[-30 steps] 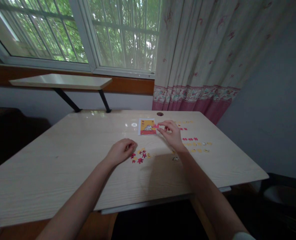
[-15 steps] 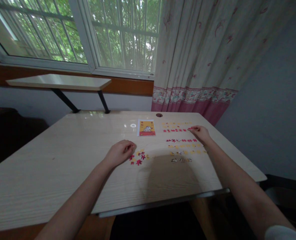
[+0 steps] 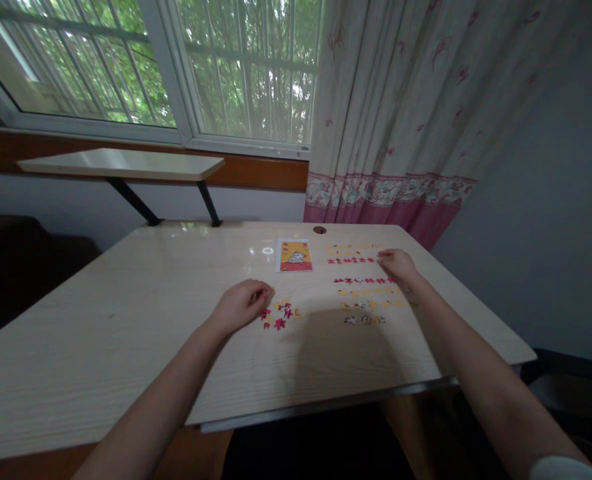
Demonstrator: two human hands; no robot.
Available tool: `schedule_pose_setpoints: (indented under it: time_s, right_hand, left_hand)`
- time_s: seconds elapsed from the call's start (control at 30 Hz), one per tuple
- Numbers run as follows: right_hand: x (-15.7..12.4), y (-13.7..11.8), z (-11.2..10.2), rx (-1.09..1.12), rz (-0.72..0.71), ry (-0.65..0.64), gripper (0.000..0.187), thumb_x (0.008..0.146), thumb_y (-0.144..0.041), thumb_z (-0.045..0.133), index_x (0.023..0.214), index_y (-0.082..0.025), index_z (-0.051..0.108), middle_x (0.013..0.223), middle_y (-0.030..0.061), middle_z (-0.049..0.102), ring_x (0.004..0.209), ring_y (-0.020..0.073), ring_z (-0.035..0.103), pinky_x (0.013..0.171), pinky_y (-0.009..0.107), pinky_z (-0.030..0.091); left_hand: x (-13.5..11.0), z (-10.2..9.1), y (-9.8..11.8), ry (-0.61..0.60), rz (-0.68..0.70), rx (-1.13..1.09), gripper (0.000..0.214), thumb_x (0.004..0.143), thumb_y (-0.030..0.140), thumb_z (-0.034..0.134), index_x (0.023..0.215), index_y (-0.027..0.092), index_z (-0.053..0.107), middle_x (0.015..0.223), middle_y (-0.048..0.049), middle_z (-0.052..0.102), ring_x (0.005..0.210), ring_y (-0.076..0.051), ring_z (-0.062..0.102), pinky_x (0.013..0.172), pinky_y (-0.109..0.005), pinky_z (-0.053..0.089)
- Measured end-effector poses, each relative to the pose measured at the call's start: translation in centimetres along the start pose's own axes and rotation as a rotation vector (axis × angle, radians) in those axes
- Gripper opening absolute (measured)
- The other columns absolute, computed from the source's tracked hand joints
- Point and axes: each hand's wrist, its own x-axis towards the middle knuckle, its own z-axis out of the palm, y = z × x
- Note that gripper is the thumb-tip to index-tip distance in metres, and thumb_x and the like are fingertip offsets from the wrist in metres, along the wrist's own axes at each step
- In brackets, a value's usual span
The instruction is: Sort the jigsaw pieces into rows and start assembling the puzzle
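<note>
My right hand (image 3: 399, 264) is at the right end of a row of red jigsaw puzzle pieces (image 3: 351, 261), its fingertips pinched on a small piece there that they mostly cover. My left hand (image 3: 242, 304) rests on the table with curled fingers, beside a loose pile of red, yellow and white puzzle pieces (image 3: 279, 324). Whatever may be inside those fingers is hidden. Nearer to me, more pieces form rows: a red one (image 3: 369, 281), yellow ones (image 3: 371, 292) and a short white one (image 3: 365, 320). Yellow rows (image 3: 355, 247) lie at the far side.
A picture card (image 3: 295, 256) with a white animal on yellow and red lies between the pile and the far rows. Behind it is a round cable hole (image 3: 319, 230). A raised shelf (image 3: 126, 163) stands at the table's (image 3: 126, 347) back left, near the window and curtain (image 3: 376, 133).
My right hand has shifted very slightly, still at the end of the red row. My left hand stays beside the pile. The whole view has moved a little.
</note>
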Motion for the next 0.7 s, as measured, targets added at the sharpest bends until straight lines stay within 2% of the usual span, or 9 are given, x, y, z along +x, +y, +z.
schedule_pose_setpoints:
  time_s: [0.07, 0.13, 0.27, 0.37, 0.5, 0.7]
  right_hand:
    - [-0.7, -3.0, 0.6, 0.020, -0.093, -0.009, 0.025, 0.074, -0.028, 0.058, 0.094, -0.018, 0.069, 0.100, 0.0096, 0.067, 0.089, 0.0189, 0.059, 0.079, 0.029, 0.043]
    - [-2.0, -6.8, 1.3, 0.078, -0.274, -0.046, 0.023, 0.076, -0.027, 0.057, 0.093, -0.018, 0.069, 0.096, 0.0086, 0.067, 0.089, 0.0187, 0.058, 0.080, 0.031, 0.043]
    - [-5.7, -14.4, 2.3, 0.171, -0.677, -0.198, 0.017, 0.081, -0.025, 0.054, 0.086, -0.020, 0.069, 0.088, 0.0063, 0.069, 0.083, 0.0178, 0.059, 0.080, 0.032, 0.042]
    - [-7.9, -18.0, 3.1, 0.206, -0.834, -0.257, 0.016, 0.082, -0.024, 0.054, 0.085, -0.021, 0.069, 0.085, 0.0047, 0.069, 0.081, 0.0171, 0.059, 0.078, 0.031, 0.041]
    - [-9.4, -19.6, 4.2, 0.248, -0.950, -0.303, 0.018, 0.085, -0.023, 0.051, 0.087, -0.019, 0.069, 0.086, 0.0050, 0.069, 0.084, 0.0160, 0.059, 0.081, 0.030, 0.040]
    - [-10.8, -19.1, 5.0, 0.211, -0.978, -0.321, 0.018, 0.085, -0.025, 0.052, 0.089, -0.018, 0.068, 0.084, 0.0047, 0.069, 0.081, 0.0150, 0.059, 0.080, 0.028, 0.039]
  left_hand:
    - [0.0, -0.2, -0.1, -0.016, 0.000, -0.030, 0.021, 0.080, 0.027, 0.047, 0.085, 0.018, 0.066, 0.083, -0.0063, 0.066, 0.071, -0.016, 0.057, 0.064, -0.026, 0.042]
    - [0.0, -0.5, -0.3, -0.068, 0.003, -0.080, 0.020, 0.079, 0.027, 0.049, 0.082, 0.017, 0.066, 0.077, -0.0052, 0.065, 0.067, -0.015, 0.056, 0.061, -0.024, 0.041]
    - [-0.1, -1.4, -0.7, -0.175, -0.012, -0.186, 0.020, 0.076, 0.030, 0.053, 0.076, 0.016, 0.066, 0.065, -0.0025, 0.060, 0.058, -0.013, 0.051, 0.054, -0.022, 0.039]
    - [-0.1, -1.8, -0.4, -0.253, -0.010, -0.234, 0.021, 0.076, 0.031, 0.053, 0.079, 0.016, 0.067, 0.065, -0.0020, 0.059, 0.058, -0.012, 0.051, 0.053, -0.021, 0.038]
    - [-0.1, -1.8, 0.1, -0.322, 0.048, -0.217, 0.022, 0.072, 0.032, 0.059, 0.087, 0.018, 0.067, 0.068, -0.0006, 0.058, 0.060, -0.012, 0.050, 0.058, -0.022, 0.039]
    - [0.1, -1.6, -0.2, -0.357, 0.110, -0.158, 0.016, 0.075, 0.029, 0.058, 0.084, 0.018, 0.066, 0.074, -0.0023, 0.058, 0.068, -0.014, 0.050, 0.064, -0.024, 0.039]
